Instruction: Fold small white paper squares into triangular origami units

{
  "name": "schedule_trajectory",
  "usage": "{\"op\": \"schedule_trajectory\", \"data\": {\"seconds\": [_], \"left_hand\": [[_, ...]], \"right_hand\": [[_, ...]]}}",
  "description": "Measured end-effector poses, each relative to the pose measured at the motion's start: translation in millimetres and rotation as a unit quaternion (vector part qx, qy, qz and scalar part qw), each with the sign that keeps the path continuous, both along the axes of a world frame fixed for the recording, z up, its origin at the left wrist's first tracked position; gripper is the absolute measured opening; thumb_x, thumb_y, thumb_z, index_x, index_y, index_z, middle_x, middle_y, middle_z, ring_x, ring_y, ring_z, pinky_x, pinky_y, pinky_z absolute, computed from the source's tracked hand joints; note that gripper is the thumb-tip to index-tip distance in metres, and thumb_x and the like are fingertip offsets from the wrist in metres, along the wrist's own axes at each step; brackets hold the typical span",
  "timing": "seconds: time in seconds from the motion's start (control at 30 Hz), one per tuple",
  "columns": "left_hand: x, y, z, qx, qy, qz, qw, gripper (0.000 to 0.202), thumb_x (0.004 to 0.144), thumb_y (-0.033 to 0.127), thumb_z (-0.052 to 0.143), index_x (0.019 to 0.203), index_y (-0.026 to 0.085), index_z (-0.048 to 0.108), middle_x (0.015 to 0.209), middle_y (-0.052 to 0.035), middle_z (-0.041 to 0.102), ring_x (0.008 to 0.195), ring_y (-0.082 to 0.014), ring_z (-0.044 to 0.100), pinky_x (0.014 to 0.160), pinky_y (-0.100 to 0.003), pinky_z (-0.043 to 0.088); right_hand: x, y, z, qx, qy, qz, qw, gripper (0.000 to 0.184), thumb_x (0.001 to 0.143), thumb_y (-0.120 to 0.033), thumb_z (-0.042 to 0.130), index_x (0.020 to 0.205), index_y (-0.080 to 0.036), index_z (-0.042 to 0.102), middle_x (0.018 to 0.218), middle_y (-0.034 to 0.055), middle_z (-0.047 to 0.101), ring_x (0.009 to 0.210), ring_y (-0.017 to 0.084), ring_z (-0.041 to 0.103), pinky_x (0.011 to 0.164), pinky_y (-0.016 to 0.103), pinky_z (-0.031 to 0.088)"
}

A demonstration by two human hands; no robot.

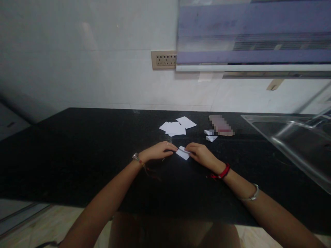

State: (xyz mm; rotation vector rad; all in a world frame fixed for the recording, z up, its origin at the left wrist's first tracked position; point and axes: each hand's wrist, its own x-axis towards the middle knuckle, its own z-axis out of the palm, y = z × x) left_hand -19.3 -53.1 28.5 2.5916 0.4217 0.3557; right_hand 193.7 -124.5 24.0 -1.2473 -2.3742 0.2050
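Observation:
A small white folded paper (183, 153) lies on the black countertop (77, 155), held between both hands. My left hand (160, 151) pinches its left edge with closed fingers. My right hand (201, 154) pinches its right edge, fingers pressed together. A red band sits on my right wrist, and a bracelet on each arm.
A loose pile of white paper squares (177, 126) lies farther back. Two small folded paper pieces (210, 135) lie beside a blurred reddish object (221, 125). A steel sink (292, 137) is at the right. A wall socket (163, 59) is on the tiled wall.

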Motion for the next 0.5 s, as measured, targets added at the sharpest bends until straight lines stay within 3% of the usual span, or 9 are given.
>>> {"op": "schedule_trajectory", "data": {"seconds": [0.2, 0.33, 0.5], "left_hand": [[0.9, 3.1, -7.6, 0.013, -0.03, 0.085, 0.996, 0.029, 0.074, 0.03, 0.054, 0.099, 0.016, 0.056, 0.102, -0.0069, 0.056, 0.097, -0.0153, 0.048, 0.088, -0.028, 0.035], [7.6, -7.4, -3.2, 0.004, -0.036, 0.094, 0.995, 0.037, 0.07, 0.033, 0.059, 0.102, 0.016, 0.053, 0.104, -0.0072, 0.055, 0.099, -0.0168, 0.046, 0.088, -0.029, 0.034], [16.4, -19.1, 0.5, -0.013, -0.037, 0.105, 0.994, 0.02, 0.076, 0.029, 0.052, 0.091, 0.018, 0.058, 0.094, -0.0038, 0.058, 0.091, -0.0152, 0.05, 0.083, -0.027, 0.036]], "right_hand": [[-5.3, -5.1, 1.2, 0.037, -0.055, 0.013, 0.998, 0.021, 0.078, -0.007, 0.041, 0.086, -0.014, 0.059, 0.086, 0.01, 0.06, 0.082, 0.018, 0.054, 0.072, 0.029, 0.044], [-7.2, -7.0, 2.8, 0.046, -0.072, 0.015, 0.996, 0.019, 0.078, -0.007, 0.041, 0.085, -0.013, 0.058, 0.086, 0.0115, 0.059, 0.082, 0.019, 0.054, 0.071, 0.03, 0.044], [-6.5, -6.2, 0.7, 0.042, -0.035, -0.007, 0.998, 0.017, 0.078, -0.011, 0.042, 0.084, -0.014, 0.057, 0.085, 0.0097, 0.059, 0.081, 0.018, 0.054, 0.071, 0.028, 0.043]]}}
